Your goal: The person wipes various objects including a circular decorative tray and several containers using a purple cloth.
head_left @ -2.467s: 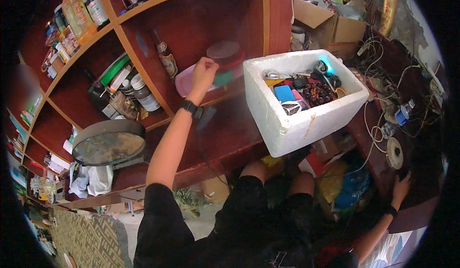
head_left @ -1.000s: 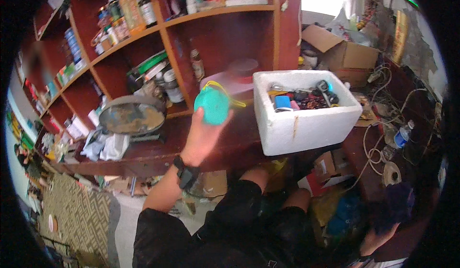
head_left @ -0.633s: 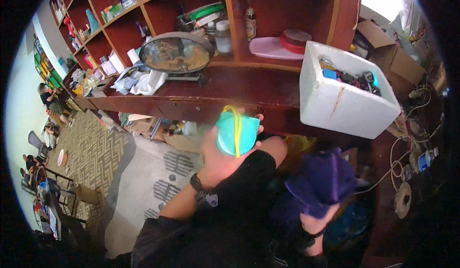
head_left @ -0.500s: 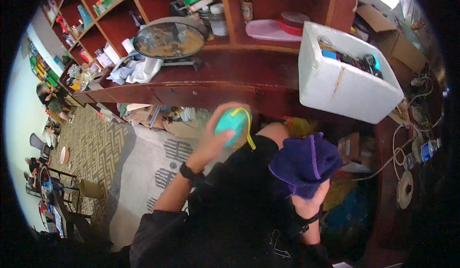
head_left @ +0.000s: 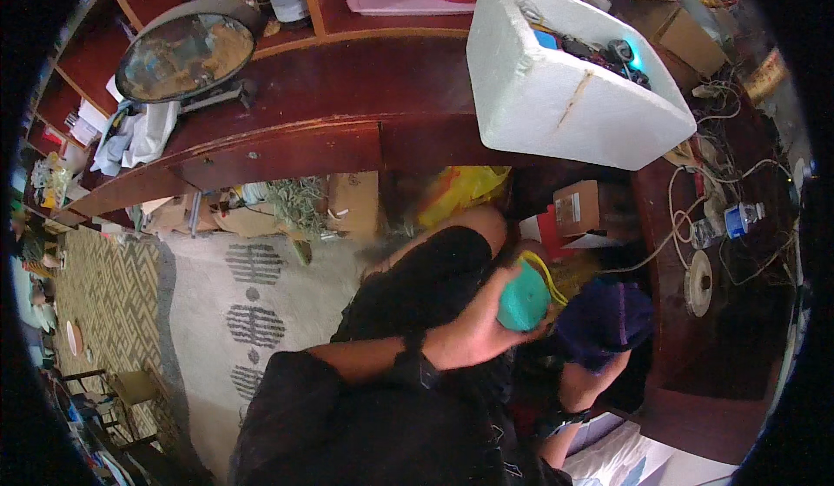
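Note:
My left hand [head_left: 485,319] is closed round a teal round object [head_left: 523,297] with a yellow strap, held above my lap to the right of centre. My right hand [head_left: 592,375], just right of it, grips a dark purple cloth [head_left: 605,319] that hides most of its fingers. Beyond both hands, a white foam box [head_left: 573,112] sits on the wooden desk [head_left: 347,82], with electronics and small items inside.
A round mirror-like thing [head_left: 185,58] stands left on the desk. A cardboard box [head_left: 580,208] and yellow bag [head_left: 460,192] lie below. Cables and a bottle [head_left: 740,219] are at the right. A patterned mat [head_left: 252,304] covers the floor; distant people [head_left: 36,299] are at far left.
My left hand has taken hold of the teal object and moved down and right, towards my right hand, which has picked up the purple cloth and lifted it beside my knee.

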A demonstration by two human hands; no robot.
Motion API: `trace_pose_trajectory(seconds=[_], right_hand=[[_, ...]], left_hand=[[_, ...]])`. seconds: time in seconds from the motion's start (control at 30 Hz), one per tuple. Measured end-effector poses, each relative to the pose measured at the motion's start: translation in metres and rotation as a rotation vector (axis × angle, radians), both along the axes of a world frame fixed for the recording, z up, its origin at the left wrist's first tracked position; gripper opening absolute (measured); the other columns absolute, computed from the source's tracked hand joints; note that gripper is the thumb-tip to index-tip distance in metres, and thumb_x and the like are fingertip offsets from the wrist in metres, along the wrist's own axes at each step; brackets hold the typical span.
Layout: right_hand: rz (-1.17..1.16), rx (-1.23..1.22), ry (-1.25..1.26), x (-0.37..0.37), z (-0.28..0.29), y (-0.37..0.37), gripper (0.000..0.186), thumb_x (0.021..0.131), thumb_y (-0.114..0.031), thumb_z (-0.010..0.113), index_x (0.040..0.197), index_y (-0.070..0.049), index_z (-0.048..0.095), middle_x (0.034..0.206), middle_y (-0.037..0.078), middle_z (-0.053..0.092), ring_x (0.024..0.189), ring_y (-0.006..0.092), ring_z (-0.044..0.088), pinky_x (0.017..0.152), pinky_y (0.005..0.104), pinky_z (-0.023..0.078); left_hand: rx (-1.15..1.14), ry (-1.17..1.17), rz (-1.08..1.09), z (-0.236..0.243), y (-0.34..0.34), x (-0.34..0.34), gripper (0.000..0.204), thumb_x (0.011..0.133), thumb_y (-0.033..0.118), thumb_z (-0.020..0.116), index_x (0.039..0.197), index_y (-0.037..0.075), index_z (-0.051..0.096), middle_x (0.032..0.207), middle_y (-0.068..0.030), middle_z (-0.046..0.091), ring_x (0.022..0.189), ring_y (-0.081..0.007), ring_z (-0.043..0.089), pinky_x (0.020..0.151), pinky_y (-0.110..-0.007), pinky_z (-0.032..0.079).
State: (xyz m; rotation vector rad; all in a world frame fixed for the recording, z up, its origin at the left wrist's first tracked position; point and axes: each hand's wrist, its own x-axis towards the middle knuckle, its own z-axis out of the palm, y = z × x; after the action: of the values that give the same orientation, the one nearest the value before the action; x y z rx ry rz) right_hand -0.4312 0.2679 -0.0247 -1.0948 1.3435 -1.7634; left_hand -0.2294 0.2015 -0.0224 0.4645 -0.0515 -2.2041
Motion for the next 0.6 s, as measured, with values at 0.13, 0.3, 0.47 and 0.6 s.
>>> trace_pose_trajectory(seconds=[0.13, 0.3, 0.47, 0.6], right_hand=[[-0.166, -0.027, 0.328, 0.006, 0.009, 0.003, 0.08, 0.085, -0.004, 0.076, 0.155, -0.001, 0.037, 0.152, 0.016, 0.048, 0.133, 0.0295, 0.053, 0.114, 0.0463, 0.043], [-0.164, -0.115, 0.462, 0.014, 0.001, -0.009, 0.089, 0.087, -0.007, 0.076, 0.161, -0.006, 0.026, 0.156, 0.018, 0.042, 0.135, 0.0348, 0.051, 0.114, 0.0507, 0.045], [-0.083, -0.063, 0.007, 0.02, 0.008, -0.009, 0.071, 0.098, -0.016, 0.063, 0.159, -0.011, 0.029, 0.156, 0.018, 0.041, 0.136, 0.0376, 0.051, 0.113, 0.0539, 0.045], [-0.018, -0.093, -0.009, 0.015, 0.005, -0.008, 0.065, 0.098, -0.02, 0.061, 0.156, -0.012, 0.033, 0.153, 0.018, 0.043, 0.134, 0.039, 0.052, 0.111, 0.0553, 0.046]], left_hand=[[0.241, 0.003, -0.245, 0.012, 0.023, -0.007, 0.045, 0.097, 0.054, 0.063, 0.121, 0.016, 0.057, 0.11, -0.0054, 0.063, 0.103, -0.0206, 0.062, 0.093, -0.043, 0.053], [0.262, 0.004, -0.361, 0.049, 0.042, 0.0, 0.053, 0.095, 0.059, 0.064, 0.128, 0.02, 0.052, 0.114, -0.0068, 0.059, 0.102, -0.0226, 0.062, 0.093, -0.044, 0.053], [0.232, -0.057, -0.347, 0.07, 0.052, -0.003, 0.062, 0.093, 0.065, 0.064, 0.132, 0.02, 0.048, 0.114, -0.0077, 0.058, 0.101, -0.0238, 0.063, 0.091, -0.044, 0.052], [0.234, -0.008, -0.28, 0.086, 0.058, 0.012, 0.045, 0.097, 0.055, 0.064, 0.118, 0.016, 0.058, 0.102, -0.0072, 0.066, 0.098, -0.0304, 0.069, 0.081, -0.045, 0.055]])
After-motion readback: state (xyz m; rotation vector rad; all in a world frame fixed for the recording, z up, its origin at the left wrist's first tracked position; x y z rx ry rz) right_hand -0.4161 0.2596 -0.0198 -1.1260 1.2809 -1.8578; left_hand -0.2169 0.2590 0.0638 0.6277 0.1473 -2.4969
